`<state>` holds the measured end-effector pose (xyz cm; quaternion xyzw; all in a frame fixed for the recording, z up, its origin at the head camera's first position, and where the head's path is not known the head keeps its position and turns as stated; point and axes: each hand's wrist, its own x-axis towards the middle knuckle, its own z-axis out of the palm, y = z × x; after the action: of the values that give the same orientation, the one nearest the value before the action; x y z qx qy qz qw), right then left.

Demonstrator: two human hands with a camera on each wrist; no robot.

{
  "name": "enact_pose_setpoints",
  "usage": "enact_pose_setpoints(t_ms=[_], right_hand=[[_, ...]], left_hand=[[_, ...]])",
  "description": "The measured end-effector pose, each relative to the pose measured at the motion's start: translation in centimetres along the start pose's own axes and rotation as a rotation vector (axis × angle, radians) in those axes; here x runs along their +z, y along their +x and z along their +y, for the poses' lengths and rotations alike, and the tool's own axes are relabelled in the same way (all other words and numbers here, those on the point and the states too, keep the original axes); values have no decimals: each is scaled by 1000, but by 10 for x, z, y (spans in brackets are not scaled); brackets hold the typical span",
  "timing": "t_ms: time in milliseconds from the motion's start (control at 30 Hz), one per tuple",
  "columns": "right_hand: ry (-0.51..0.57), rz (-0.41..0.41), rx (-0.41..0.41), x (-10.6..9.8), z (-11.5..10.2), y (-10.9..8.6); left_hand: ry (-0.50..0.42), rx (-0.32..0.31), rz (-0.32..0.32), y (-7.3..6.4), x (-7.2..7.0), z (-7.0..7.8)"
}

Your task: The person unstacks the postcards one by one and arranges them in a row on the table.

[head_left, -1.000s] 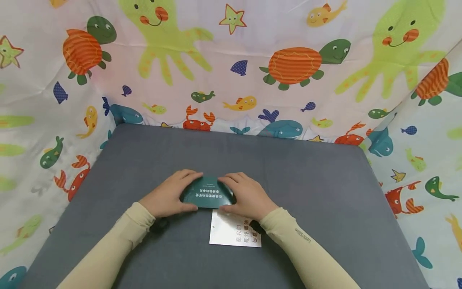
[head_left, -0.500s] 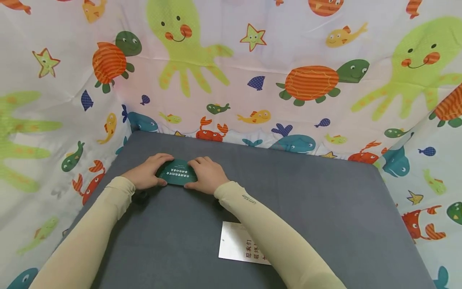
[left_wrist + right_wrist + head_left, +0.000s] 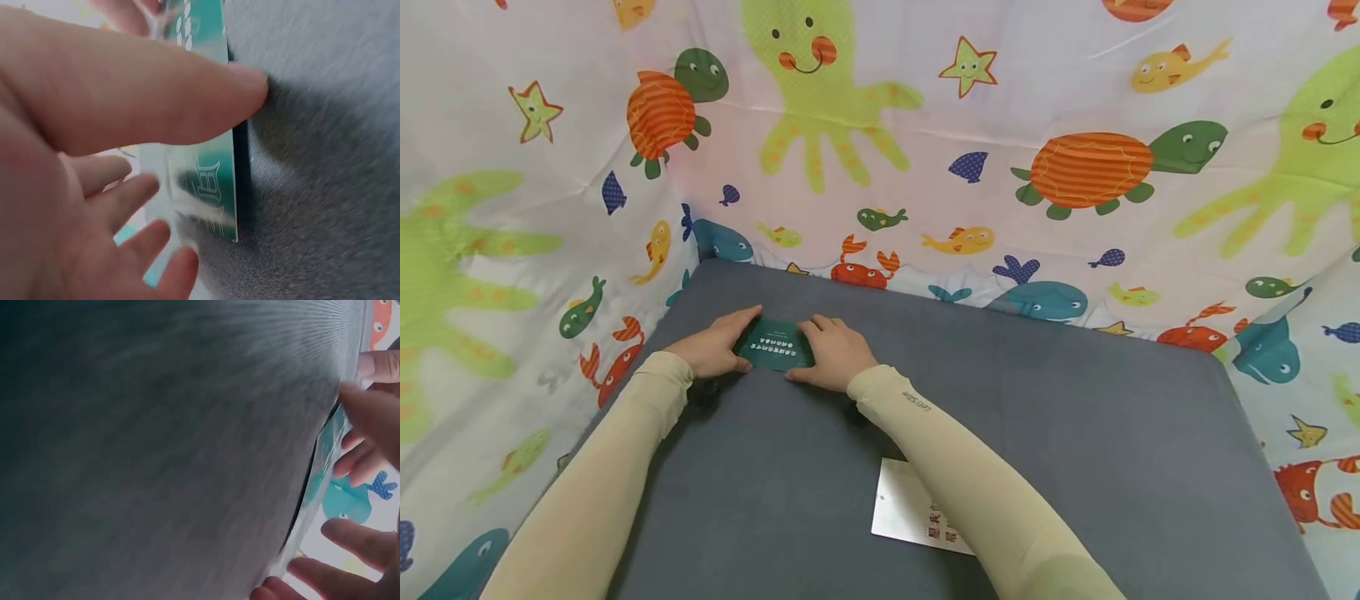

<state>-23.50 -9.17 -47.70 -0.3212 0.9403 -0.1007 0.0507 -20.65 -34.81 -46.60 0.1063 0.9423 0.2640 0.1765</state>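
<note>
A glossy dark green card [image 3: 772, 344] with lines of white Chinese writing lies flat on the grey table near its back left corner. My left hand [image 3: 715, 342] holds its left end, thumb at the near edge and fingers at the far edge. My right hand [image 3: 833, 354] grips the right end the same way. In the left wrist view the thumb [image 3: 206, 103] crosses the long edge of the green card [image 3: 215, 181] and meets the cloth. The right wrist view shows the card [image 3: 322, 456] almost edge-on, fingertips along it.
A white card [image 3: 906, 504] with Chinese characters lies nearer the front, partly covered by my right forearm [image 3: 985, 475]. The grey table [image 3: 1037, 425] is bordered at the back and sides by a white curtain [image 3: 910, 167] printed with sea animals.
Both hands have carried the green card left and toward the back, off the white card, and lowered it. Over the last half second the hands have barely moved; the head view has turned slightly.
</note>
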Motion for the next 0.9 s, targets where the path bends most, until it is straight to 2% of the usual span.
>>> enact_pose_setpoints(t_ms=[100,200,267,367,467,567,633,700,800,900], right_hand=[[28,5,31,-8,15,-19],[59,13,49,-26,29,-52],[69,26,49,-41,37,-84],[79,60,36,-57,48,-141],[87,79,34,-59,54,-200],[98,69,47,-48,57,-245],[112,52,71,-39,59,-267],[131,27,98,-29,60,-282],[148,2,125,-18,63,-299],[144,13,111,-12,66,-310]], left_hand=[[60,-19,67,-5,8,12],[122,-23,145,-19,20,29],[142,15,185,-31,32,48],[143,131,206,-52,55,85],[109,278,151,-67,81,124],[69,378,34,-75,108,154],[69,398,-37,-77,123,168],[88,396,-81,-78,136,177],[128,386,-99,-79,151,185],[135,387,-88,-80,161,189]])
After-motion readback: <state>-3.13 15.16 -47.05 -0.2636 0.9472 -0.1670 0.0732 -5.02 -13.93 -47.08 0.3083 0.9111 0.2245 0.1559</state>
